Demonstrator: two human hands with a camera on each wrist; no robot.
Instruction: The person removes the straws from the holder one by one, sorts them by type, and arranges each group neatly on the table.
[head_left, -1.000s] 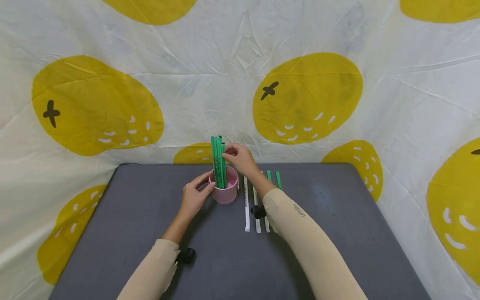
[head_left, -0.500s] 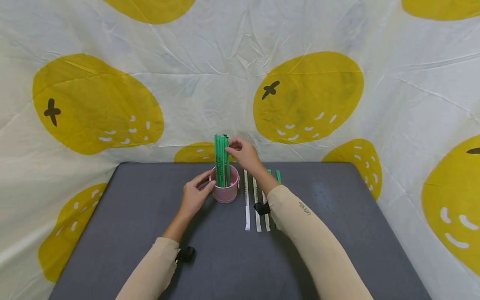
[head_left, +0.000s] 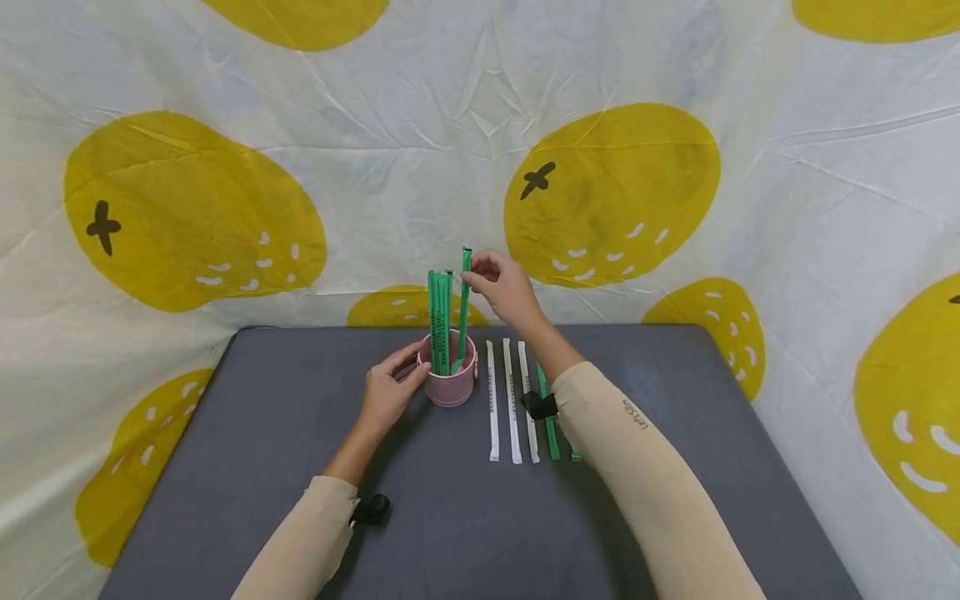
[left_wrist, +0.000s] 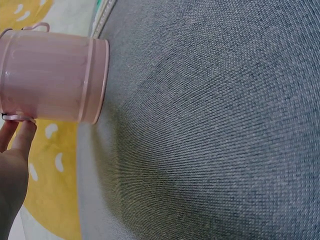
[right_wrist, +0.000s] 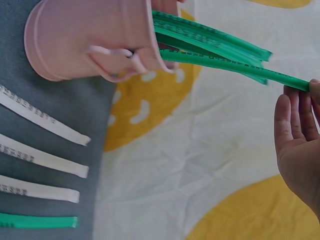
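A small pink bucket (head_left: 450, 393) stands upright on the table, holding a bunch of green paper-wrapped straws (head_left: 438, 321). My left hand (head_left: 386, 396) grips the bucket's left side, thumb and fingers at the rim; in the left wrist view its fingertips touch the handle's side loop (left_wrist: 19, 118). Between thumb and fingers, my right hand (head_left: 508, 287) pinches one green wrapped straw (head_left: 464, 308) near its top. That straw is raised above the bunch, with its lower end still inside the bucket (right_wrist: 95, 40), as the right wrist view also shows.
Right of the bucket, three white wrapped straws (head_left: 512, 404) lie in a row on the grey table (head_left: 450, 517). Beside them lies a green straw (head_left: 551, 433), and another green one (head_left: 576, 456) is mostly hidden under the right sleeve. A patterned cloth (head_left: 420, 208) hangs behind.
My right hand has drawn one green straw away from the bunch, up and to the right. The left hand has stayed on the bucket.
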